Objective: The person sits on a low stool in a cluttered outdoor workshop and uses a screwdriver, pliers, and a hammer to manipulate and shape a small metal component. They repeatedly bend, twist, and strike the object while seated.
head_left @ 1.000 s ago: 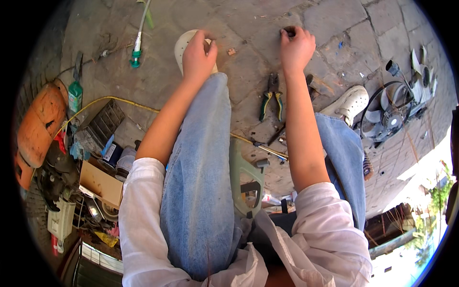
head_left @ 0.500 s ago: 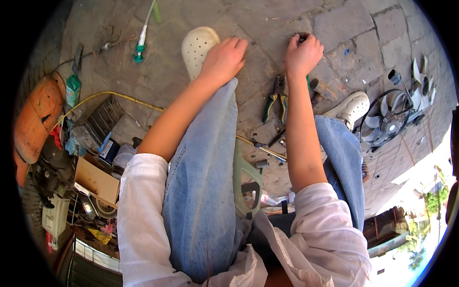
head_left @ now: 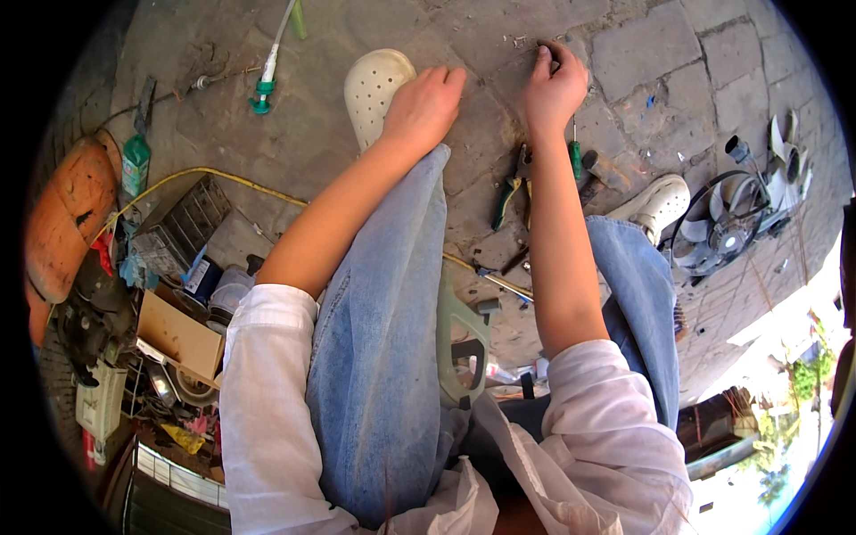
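Note:
My left hand (head_left: 423,109) rests at my left knee beside a cream clog (head_left: 366,87) with holes. Its fingers are curled down, and whatever may be inside them is hidden. Just above the paving, my right hand (head_left: 556,94) is closed, thumb against fingers, with something small and dark at the fingertips that I cannot make out. Below it, partly behind my forearm, lie pliers (head_left: 507,193) with green and yellow handles. To the right of that forearm are a green-handled screwdriver (head_left: 575,160) and a hammer (head_left: 608,171).
A black fan (head_left: 727,223) lies at the right, near a loose bladed wheel (head_left: 788,159). A green-tipped tube (head_left: 263,94) lies at far left. A yellow hose (head_left: 236,181) runs toward an orange panel (head_left: 67,218), a crate (head_left: 185,223) and a cardboard box (head_left: 178,337). A green plastic stool (head_left: 462,348) shows between my legs.
My right hand has moved slightly up and left, turning a little, so more of the screwdriver and hammer shows. The left hand has barely shifted.

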